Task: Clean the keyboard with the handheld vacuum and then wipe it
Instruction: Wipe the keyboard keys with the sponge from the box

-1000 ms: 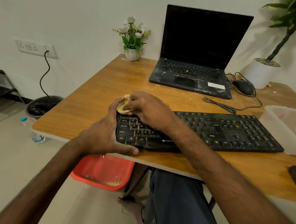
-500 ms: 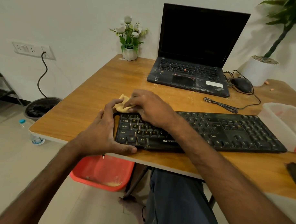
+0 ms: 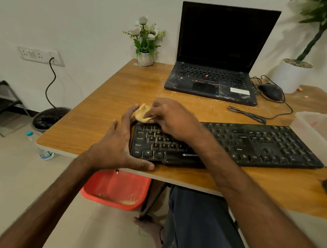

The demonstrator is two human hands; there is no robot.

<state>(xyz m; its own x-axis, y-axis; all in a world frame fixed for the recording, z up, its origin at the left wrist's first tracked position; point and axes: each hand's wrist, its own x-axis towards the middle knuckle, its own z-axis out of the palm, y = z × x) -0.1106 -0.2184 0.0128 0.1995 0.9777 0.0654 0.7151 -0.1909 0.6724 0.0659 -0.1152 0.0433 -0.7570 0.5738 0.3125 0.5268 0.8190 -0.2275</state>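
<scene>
1. Wooden worktop (image 3: 103, 110) carries a black keyboard (image 3: 251, 143) near its front edge, with a dusty laptop (image 3: 212, 83) behind it.
2. Right hand (image 3: 174, 120) pinches a yellow cloth (image 3: 143, 114) at the keyboard's top-left corner.
3. Left hand (image 3: 119, 146), fingers spread and holding nothing, braces the keyboard's left end.

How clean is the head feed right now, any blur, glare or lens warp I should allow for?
Head view: soft, even indoor light, no hard glare; keyboard legends near the left hand read sharp; the right hand on the cloth looks slightly soft; wide-angle warp bows the table edges; the laptop screen is dark.
</scene>
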